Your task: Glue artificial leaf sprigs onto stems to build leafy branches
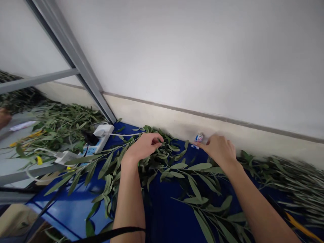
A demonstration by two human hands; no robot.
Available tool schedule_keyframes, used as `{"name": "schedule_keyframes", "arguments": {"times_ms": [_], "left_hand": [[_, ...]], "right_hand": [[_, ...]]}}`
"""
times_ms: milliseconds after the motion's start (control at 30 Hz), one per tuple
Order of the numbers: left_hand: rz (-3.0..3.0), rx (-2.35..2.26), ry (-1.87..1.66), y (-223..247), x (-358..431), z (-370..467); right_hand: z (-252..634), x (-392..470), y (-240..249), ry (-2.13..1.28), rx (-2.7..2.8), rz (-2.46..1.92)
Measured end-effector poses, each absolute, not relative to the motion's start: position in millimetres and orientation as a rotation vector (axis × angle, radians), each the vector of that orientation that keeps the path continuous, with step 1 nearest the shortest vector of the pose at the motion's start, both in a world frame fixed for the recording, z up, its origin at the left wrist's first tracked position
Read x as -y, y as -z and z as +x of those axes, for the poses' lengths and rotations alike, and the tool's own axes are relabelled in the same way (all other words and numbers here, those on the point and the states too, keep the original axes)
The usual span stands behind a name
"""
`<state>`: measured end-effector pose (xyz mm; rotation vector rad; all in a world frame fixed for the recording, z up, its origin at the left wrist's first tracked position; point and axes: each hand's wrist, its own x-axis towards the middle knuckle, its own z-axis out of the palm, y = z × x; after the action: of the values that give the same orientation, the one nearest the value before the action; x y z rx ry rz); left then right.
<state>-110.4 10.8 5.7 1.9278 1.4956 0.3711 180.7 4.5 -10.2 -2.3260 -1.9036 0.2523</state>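
Over a pile of leafy green stems (164, 152) near the wall is my left hand (144, 145), its fingers curled with thumb and fingertips close together at some leaves; what they hold is too small to make out. My right hand (219, 149) is by the foot of the wall, thumb and forefinger at a small white and blue tube (198, 139) that stands tilted against the wall. Long-leaved branches (199, 177) lie between and below my two arms on the blue tabletop (167, 209).
A white power strip (104, 136) with plugs and cables lies left of my left hand. Beyond a grey metal frame (87, 64) more stems (65, 118) and part of another person's hand (4, 118) show. Blurred stems (291, 179) lie at the right.
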Motion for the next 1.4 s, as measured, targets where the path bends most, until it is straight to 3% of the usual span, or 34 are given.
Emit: {"name": "schedule_keyframes", "arguments": {"times_ms": [167,333,433,567,800,967,1200,1400], "left_hand": [[2.004,-1.392,-0.35,-13.4,-9.0,-87.9],[2.106,-1.206,-0.292,-17.9,-2.7,-49.0],[2.175,-1.114,-0.253,-18.1,3.9,-22.5],[2.228,-0.974,-0.145,-17.5,13.1,7.4],[2.232,-0.847,-0.024,-13.9,19.2,29.7],[2.292,-0.857,-0.001,-11.8,17.1,35.0],[2.286,-0.865,-0.049,-17.5,16.0,38.7],[2.285,-0.867,-0.106,-18.0,16.6,38.9]], "right_hand": [[182.8,8.9,-4.2,-0.421,1.923,-1.992],[211.8,37.6,-23.3,-1.138,1.798,-1.425],[241.4,58.8,-30.3,-1.487,1.879,-1.366],[272.8,88.7,-25.3,-1.701,2.117,-1.483],[283.3,125.0,16.8,-1.251,2.417,-1.734],[289.7,121.8,10.6,-1.235,2.323,-1.457],[294.1,123.4,16.5,-1.259,2.417,-1.669],[301.0,120.2,11.8,-1.277,2.271,-1.479]]}}
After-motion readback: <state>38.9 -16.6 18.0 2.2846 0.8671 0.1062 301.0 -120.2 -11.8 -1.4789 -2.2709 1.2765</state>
